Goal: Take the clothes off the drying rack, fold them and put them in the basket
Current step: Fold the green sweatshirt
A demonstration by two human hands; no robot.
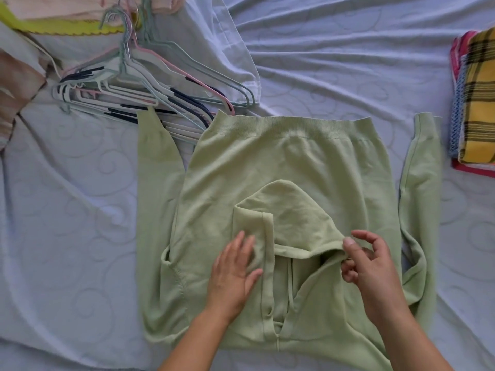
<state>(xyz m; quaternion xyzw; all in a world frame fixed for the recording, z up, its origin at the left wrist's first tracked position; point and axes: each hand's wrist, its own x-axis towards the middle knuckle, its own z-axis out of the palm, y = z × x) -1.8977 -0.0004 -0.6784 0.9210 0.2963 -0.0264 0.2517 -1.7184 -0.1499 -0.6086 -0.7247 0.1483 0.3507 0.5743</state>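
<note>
Left hand [235, 266] lies flat, fingers straight, pressing on the hood [294, 210]. Right hand [369, 261] pinches the hood's rim between thumb and fingers. Hangers [139, 84] lie piled far left. The green hoodie [267, 170] lies spread on the bed sheet [348, 49], centre. Folded cloths [476, 103] are stacked far right.

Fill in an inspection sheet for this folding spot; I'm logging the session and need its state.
Surface: bed sheet, pale, wrinkled.
Job's things: green hoodie lies flat, hood turned onto its body; folded stack at right; basket and rack not in view.
Clutter: hangers piled upper left; white cloth beside them.
Hands: left hand flat on the hood; right hand pinches the hood's edge.
Cables: nothing seen.
Surroundings: nothing seen beyond the bed.
</note>
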